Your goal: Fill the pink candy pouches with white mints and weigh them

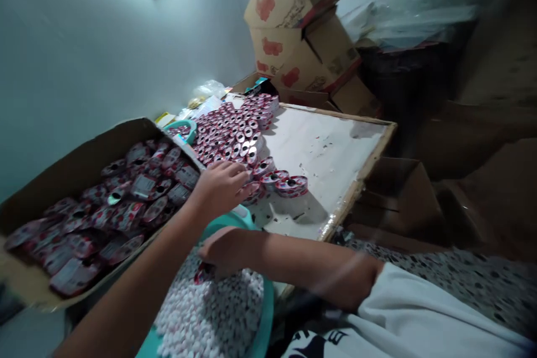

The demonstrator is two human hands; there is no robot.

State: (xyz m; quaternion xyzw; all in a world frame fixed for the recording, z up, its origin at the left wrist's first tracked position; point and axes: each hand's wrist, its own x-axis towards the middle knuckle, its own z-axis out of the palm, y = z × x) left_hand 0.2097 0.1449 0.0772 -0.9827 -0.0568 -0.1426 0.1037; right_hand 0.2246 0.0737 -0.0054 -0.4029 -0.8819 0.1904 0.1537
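My left hand (pixel 222 185) reaches over the near end of the rows of small red-and-white packets (pixel 229 133), its fingers bent down against a packet at the table edge; whether it grips one is hidden. Lower down, my right hand (pixel 222 251) is closed around a dark red packet (pixel 204 274), held just above small white pieces. Those pieces (pixel 210 313) fill a turquoise basin (pixel 268 305). Three packets (pixel 291 185) stand side by side to the right of my left hand, with dark round openings facing up.
A cardboard box (pixel 84 148) heaped with packets is at the left. The white table (pixel 319 145) has a wooden rim. A small turquoise basket (pixel 191 133) sits behind. Stacked cartons (pixel 289 39) and a plastic-covered dark bin (pixel 403 78) stand beyond.
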